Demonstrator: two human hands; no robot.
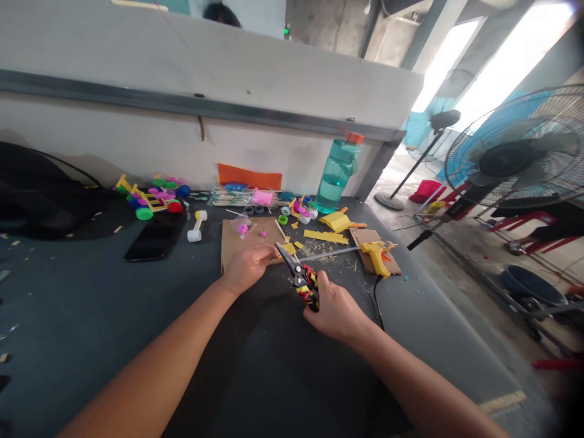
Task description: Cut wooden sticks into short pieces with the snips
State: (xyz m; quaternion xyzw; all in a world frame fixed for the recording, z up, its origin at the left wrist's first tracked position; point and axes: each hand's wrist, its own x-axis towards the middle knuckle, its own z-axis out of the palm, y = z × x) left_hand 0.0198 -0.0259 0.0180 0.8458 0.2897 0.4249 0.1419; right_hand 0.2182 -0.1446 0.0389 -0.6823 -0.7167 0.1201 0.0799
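Shears [299,277] were positioned near the cardboard sheet [233,244].
The right hand [336,306] gripped their handles, blades beside the left hand [246,267]. Its fingers were drawn together at the sheet's front edge; whether they held anything could not be determined. A glue gun [376,258] lay farther right.

I record a teal, orange-capped bottle [332,179] near the white partition [283,146], a black phone [152,240] flat on the dark table [114,322], and a caged fan [506,159] beyond its right edge.
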